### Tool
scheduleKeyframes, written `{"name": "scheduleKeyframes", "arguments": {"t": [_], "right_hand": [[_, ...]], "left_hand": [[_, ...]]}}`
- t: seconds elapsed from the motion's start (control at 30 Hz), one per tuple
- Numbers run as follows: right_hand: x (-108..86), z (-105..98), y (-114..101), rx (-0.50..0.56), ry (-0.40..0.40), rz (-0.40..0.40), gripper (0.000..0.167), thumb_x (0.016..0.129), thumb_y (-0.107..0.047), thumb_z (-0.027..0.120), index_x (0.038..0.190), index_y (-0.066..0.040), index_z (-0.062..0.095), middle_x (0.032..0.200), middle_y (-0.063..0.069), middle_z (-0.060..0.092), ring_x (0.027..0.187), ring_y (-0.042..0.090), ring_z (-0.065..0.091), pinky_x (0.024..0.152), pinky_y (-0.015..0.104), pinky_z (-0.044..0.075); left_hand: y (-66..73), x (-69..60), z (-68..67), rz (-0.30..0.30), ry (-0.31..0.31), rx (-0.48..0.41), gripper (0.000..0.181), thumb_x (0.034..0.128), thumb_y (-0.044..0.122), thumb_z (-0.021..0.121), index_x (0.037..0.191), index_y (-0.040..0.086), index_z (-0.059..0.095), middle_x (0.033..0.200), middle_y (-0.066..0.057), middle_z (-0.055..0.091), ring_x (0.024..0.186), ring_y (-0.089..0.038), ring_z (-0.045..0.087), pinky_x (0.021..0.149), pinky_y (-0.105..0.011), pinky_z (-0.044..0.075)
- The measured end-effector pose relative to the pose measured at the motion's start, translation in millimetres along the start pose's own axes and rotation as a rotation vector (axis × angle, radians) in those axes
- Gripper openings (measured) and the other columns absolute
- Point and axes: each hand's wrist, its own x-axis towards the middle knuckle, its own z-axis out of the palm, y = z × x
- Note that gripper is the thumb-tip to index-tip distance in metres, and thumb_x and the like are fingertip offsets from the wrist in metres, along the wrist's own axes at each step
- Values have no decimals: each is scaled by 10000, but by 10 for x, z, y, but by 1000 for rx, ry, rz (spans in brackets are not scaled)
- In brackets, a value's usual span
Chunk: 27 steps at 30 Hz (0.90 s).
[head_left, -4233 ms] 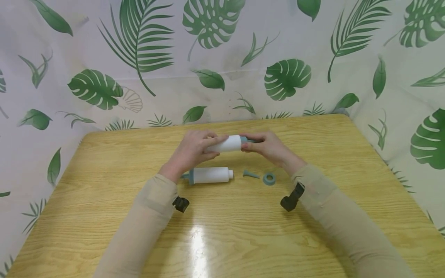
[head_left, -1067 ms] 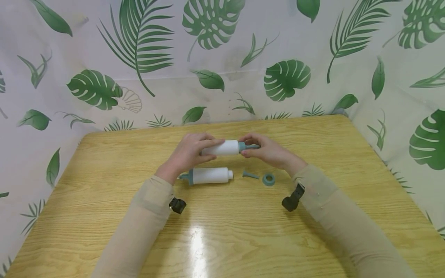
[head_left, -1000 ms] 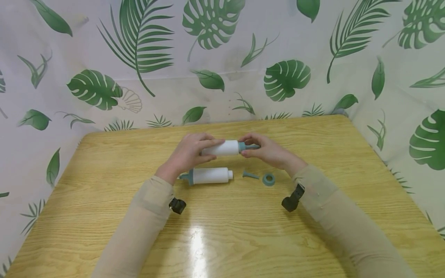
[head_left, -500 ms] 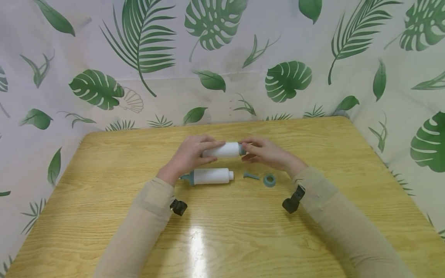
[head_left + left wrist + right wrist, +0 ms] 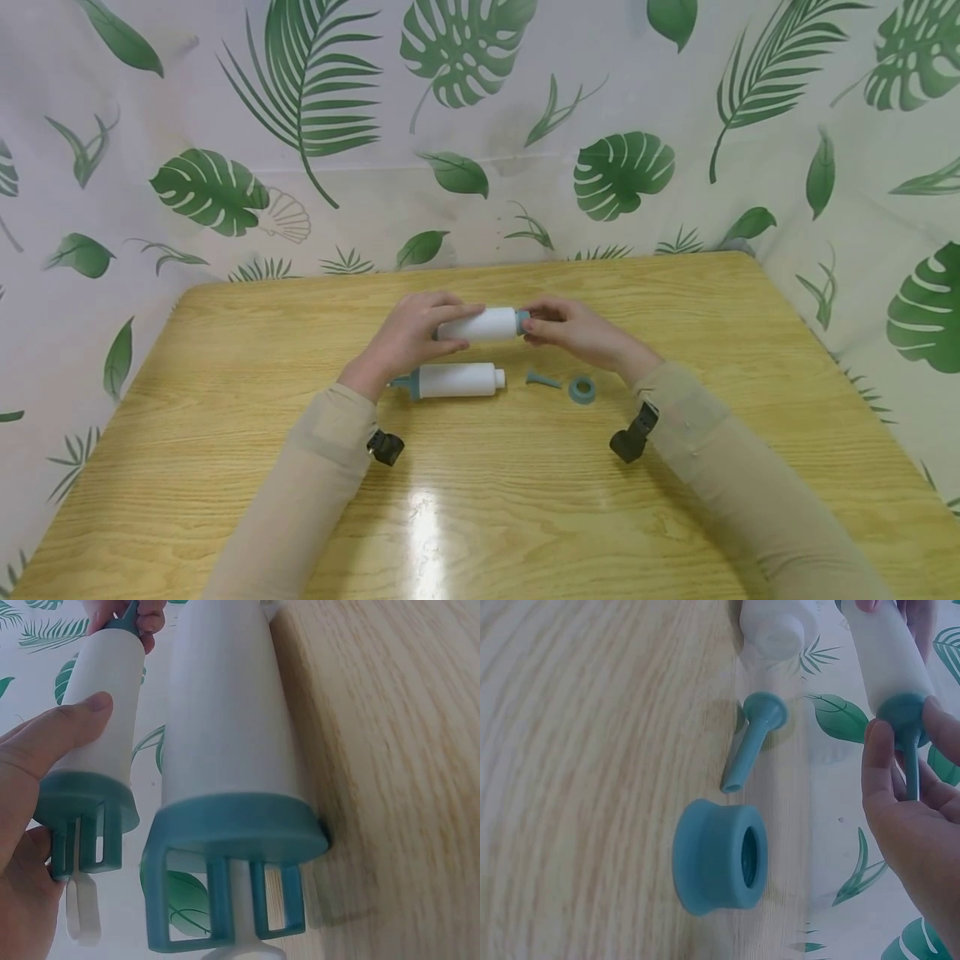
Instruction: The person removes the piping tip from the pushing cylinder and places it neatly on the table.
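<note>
My left hand point(image 5: 411, 332) grips a white syringe point(image 5: 491, 323) round its barrel, holding it level above the table. At its rear end, a teal flange point(image 5: 86, 796) with finger loops and a white plunger handle show in the left wrist view. At the other end, my right hand point(image 5: 581, 332) pinches a teal nozzle point(image 5: 902, 714) between thumb and fingers; its long thin tip points into the palm. The nozzle sits against the barrel's end. A second white syringe point(image 5: 457, 380) lies just in front on the table, its bare spout facing right.
Right of the lying syringe, a loose teal nozzle point(image 5: 543, 380) and a teal ring point(image 5: 582, 390) lie on the wooden table point(image 5: 510, 500). A leaf-patterned sheet point(image 5: 510, 167) stands behind the table. Each wrist wears a small black camera point(image 5: 630, 442).
The held syringe has come slightly lower and nearer. My right fingers have shifted their hold round the nozzle, with the thumb now on its near side. The things on the table stay put.
</note>
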Motion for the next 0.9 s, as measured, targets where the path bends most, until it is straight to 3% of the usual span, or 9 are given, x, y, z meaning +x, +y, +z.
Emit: {"name": "scheduleKeyframes", "arguments": {"t": [0.27,0.43,0.67,0.9], "right_hand": [[-13,-1,6,-60,16,-16,447,949,-173,609,1338,-9,462,1296,198,483,1169,375,500,1021,509,377],[-18,17,-3,-81,30,-19,452,930,-162,638,1328,-26,472,1319,180,477,1175,326,498,1017,483,390],[11,28,-1,-51,40,-47,422,896,-39,653,1281,15,486,1311,214,466,1161,354,497,956,450,458],[-6,21,-19,-63,59,-49,425,878,-29,672,1266,14,503,1291,201,487,1141,345,518,923,391,487]], "left_hand": [[19,6,-17,-32,-38,-3,507,798,230,786,1274,149,633,1131,-56,645,997,-222,600,828,-371,479],[10,9,-7,-31,-41,0,506,797,215,788,1273,136,633,1137,-64,647,1010,-229,602,845,-378,478],[13,7,-15,-33,-31,3,504,789,205,795,1264,137,639,1130,-65,650,1006,-234,604,842,-383,480],[33,16,-54,-36,-39,7,502,792,212,793,1263,136,638,1135,-63,652,1006,-232,607,846,-379,485]]}}
